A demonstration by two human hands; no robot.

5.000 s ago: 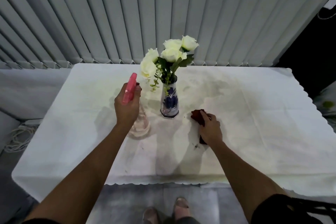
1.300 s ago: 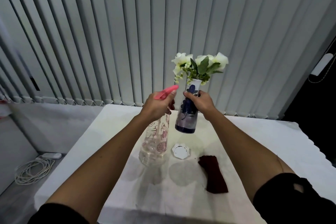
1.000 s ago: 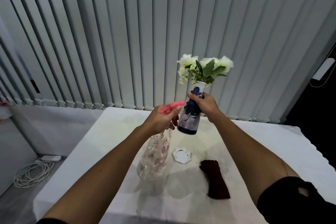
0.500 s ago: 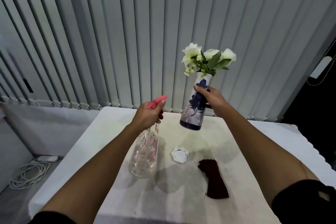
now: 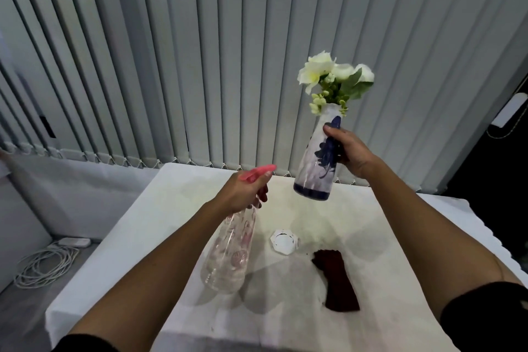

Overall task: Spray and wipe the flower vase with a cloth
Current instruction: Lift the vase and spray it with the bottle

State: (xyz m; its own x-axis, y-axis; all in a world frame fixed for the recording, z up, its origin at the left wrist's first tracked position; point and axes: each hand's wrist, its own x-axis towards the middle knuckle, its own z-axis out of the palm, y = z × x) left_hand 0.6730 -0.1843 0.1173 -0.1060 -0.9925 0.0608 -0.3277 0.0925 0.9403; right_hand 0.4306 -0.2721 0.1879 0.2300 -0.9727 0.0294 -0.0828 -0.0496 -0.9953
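My right hand [image 5: 350,153] grips the white-and-blue flower vase [image 5: 317,164] by its upper body and holds it tilted in the air above the table, white flowers [image 5: 333,77] sticking out of its neck. My left hand [image 5: 243,193] is wrapped around the neck of a clear spray bottle [image 5: 228,254] with a pink nozzle [image 5: 258,172]; the nozzle points at the vase's lower part, a short gap away. A dark red cloth [image 5: 337,281] lies flat on the table below my right arm.
A small white octagonal saucer [image 5: 283,241] sits on the white tablecloth [image 5: 160,226] between bottle and cloth. Vertical blinds [image 5: 200,51] hang behind the table. A coiled white cable [image 5: 43,263] lies on the floor at the left.
The vase was lifted off its saucer and has drifted up and to the right, away from the nozzle. The spray bottle was raised off the table. The cloth was let go and lies still.
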